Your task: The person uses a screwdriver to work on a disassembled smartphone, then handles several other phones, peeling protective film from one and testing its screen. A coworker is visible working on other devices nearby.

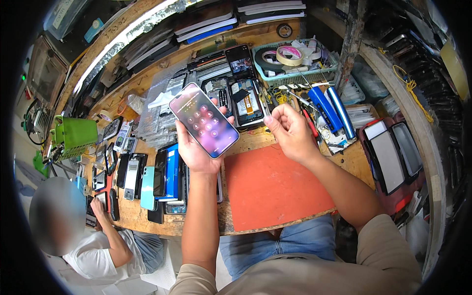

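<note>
A smartphone point(204, 120) with a lit purple screen, showing a round-button keypad, rests tilted in my left hand point(196, 155). My left thumb lies along its left edge and the fingertips wrap its right edge. To the right, my right hand point(291, 130) is raised over the bench with its fingers curled in towards the thumb. Whether anything small sits between those fingertips is hidden. Below and between my hands lies an orange-red work mat point(278, 189). Just beyond them is an opened phone point(247, 105) with its inner parts showing.
A teal basket point(295, 73) holds tape rolls. Blue cylinders point(327, 110) and hand tools lie right of my right hand. Several phones, including a turquoise one point(148, 187), line the left side. At lower left a co-worker in a white shirt point(93, 250) sits near a green basket point(73, 137).
</note>
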`<state>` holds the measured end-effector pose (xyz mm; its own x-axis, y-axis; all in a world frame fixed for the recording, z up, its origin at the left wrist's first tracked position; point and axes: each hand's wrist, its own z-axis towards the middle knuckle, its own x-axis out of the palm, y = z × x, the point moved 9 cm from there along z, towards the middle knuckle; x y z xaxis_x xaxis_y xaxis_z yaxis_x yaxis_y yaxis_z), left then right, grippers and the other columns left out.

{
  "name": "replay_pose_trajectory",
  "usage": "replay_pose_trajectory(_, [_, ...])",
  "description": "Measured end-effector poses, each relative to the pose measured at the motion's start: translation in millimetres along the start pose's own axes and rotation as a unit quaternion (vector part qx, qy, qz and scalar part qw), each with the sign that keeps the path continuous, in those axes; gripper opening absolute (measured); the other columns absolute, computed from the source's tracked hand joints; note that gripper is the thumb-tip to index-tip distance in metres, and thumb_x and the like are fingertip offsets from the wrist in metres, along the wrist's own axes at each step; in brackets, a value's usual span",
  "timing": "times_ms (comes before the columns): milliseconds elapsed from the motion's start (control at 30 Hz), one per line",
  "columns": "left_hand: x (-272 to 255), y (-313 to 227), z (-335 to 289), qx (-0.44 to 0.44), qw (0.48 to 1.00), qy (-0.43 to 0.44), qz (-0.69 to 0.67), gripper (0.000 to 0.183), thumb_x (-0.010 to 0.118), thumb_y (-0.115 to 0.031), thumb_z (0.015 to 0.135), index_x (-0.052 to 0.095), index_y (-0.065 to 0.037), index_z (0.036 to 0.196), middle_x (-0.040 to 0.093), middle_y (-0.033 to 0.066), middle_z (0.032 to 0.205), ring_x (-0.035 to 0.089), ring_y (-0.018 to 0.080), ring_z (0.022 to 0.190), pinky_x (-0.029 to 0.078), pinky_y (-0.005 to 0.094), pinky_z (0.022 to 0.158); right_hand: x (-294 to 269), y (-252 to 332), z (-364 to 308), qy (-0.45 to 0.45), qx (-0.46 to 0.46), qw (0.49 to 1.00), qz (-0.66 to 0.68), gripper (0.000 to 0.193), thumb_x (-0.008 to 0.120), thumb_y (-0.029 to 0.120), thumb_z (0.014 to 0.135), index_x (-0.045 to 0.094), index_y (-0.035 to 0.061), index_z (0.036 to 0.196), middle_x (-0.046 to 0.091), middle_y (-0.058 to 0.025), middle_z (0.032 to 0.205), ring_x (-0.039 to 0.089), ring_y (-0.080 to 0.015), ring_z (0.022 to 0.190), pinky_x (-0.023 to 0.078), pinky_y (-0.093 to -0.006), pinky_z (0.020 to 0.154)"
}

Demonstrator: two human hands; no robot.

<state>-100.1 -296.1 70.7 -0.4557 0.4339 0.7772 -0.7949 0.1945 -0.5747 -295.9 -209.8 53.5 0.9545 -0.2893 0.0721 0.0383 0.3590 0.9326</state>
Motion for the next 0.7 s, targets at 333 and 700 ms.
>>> replay_pose_trajectory(333, [10,20,-6,-0.056,0.997,0.053,-0.009,0.071,0.024,-0.058,0.111,0.047,-0.005,0.152,0.06,0.0227,0.142,0.066,0.0368,0.12,0.056,0.055,0.098,8,-14,-4,0.026,0.023,0.998,0.048,0.021,0.064,0.02,0.107,0.055,0.0062,0.095,0.055,0.0049,0.077,0.045,-0.0008,0.065,0.038,-0.0211,0.055])
replay_pose_trajectory(700, [28,48,-17,-0.141,0.985,0.096,-0.009,0.064,0.028,-0.05,0.113,0.049,-0.002,0.151,0.064,0.0231,0.138,0.068,0.0367,0.12,0.053,0.05,0.108,11,71,-21,0.028,-0.323,0.917,-0.231,0.031,0.076,0.023,0.083,0.072,0.0022,0.106,0.067,-0.0131,0.106,0.061,-0.0264,0.09,0.05,-0.0366,0.078])
